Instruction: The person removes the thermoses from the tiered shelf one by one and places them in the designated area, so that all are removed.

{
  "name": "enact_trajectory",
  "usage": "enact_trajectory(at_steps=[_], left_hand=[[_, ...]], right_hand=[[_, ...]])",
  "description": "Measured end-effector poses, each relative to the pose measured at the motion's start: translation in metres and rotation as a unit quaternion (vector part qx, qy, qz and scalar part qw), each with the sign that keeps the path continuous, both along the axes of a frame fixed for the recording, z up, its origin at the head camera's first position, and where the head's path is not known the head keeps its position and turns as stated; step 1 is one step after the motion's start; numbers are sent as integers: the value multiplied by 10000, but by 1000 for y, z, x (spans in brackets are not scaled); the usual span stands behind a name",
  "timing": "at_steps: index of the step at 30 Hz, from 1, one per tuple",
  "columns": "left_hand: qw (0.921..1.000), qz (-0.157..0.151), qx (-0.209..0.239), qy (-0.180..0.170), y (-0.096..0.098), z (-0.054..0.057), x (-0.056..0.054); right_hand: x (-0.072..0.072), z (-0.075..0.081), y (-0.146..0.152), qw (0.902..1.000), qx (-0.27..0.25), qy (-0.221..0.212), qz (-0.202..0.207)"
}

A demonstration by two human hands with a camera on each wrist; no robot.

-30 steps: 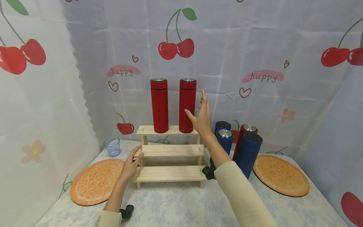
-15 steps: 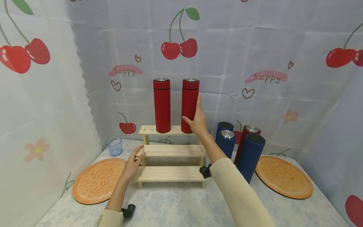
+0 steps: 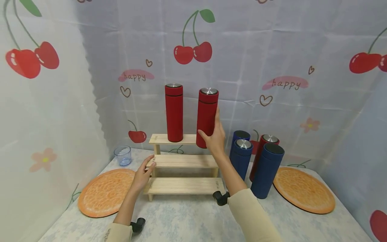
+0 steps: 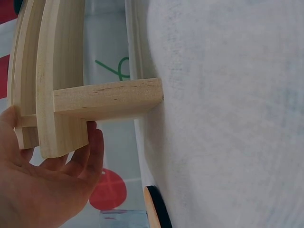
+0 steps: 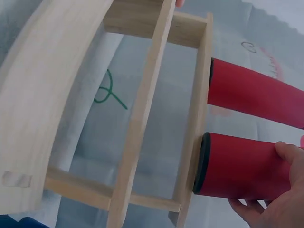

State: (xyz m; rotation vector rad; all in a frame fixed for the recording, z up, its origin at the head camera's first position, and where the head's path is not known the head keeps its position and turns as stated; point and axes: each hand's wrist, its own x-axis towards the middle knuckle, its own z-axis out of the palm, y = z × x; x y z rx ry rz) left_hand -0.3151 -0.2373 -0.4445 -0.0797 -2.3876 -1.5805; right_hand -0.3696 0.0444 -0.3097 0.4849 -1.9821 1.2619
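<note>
A red thermos (image 3: 207, 117) with a silver lid is gripped low on its body by my right hand (image 3: 216, 140), thumb on the left and fingers on the right. Its base overlaps the front edge of the top tier of a three-tier wooden stand (image 3: 184, 162), and it tilts slightly. A second red thermos (image 3: 174, 116) stands upright on that top tier, to the left. My left hand (image 3: 142, 175) holds the left end of the middle tier; in the left wrist view its fingers curl around the board end. The right wrist view shows the held thermos's dark base (image 5: 202, 164) beside the top board.
Right of the stand, blue thermoses (image 3: 267, 171) and a red one (image 3: 268, 138) stand in a cluster near my right forearm. Orange-slice round mats lie left (image 3: 105, 193) and right (image 3: 303, 190). A clear blue glass (image 3: 123, 156) stands at the back left.
My right hand has closed around the right red thermos and brought it forward off its spot on the top tier, slightly right and lower. My left hand stays on the stand.
</note>
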Motion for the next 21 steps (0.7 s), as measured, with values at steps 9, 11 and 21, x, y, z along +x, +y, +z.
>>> enact_trajectory(at_steps=[9,11,21], left_hand=[[10000,49,-23,-4,1,-1,0],[10000,29,-2,5,1,-1,0],[9998,-12,175,-12,0,-3,-1]], right_hand=[[45,-22,26,9980,-136,326,515],[55,-26,31,9977,-198,337,550],[121,-27,66,9982,103,396,439]])
